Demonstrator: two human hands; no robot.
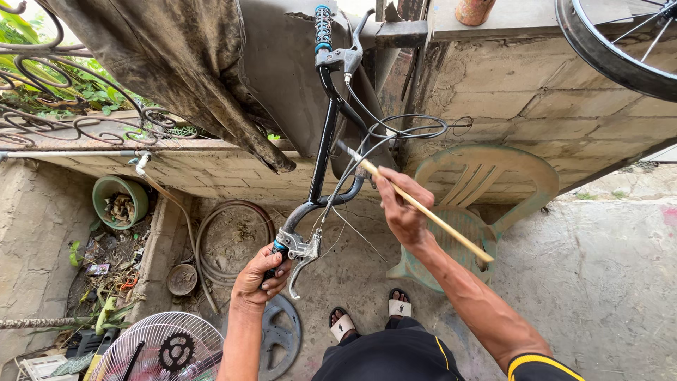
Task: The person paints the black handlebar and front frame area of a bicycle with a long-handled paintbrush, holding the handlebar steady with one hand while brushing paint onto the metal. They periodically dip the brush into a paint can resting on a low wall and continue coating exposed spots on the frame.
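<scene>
Far left, low: a green pot (pixel 120 200) against the wall holds dry plant scraps; below it a white fan guard (pixel 159 349) lies flat with a black sprocket (pixel 175 351) on its grille. A coiled hose (pixel 233 240) sits on the ground beside. Left hand (pixel 261 279) is closed around the near grip of the black handlebar (pixel 326 137), just under the silver brake lever (pixel 300 250). The bar's long axis runs up and away from that hand to a far blue grip (pixel 322 27) resting against the wall. Right hand (pixel 400 208) pinches a thin wooden stick (pixel 419 206), its tip angled up-left toward the bar's middle, among the loose cables (pixel 409 127); contact there is probably made, but hard to tell. Right of it, a worn green plastic chair (pixel 493 183), seat bare. Top right, a wheel (pixel 613 53).
</scene>
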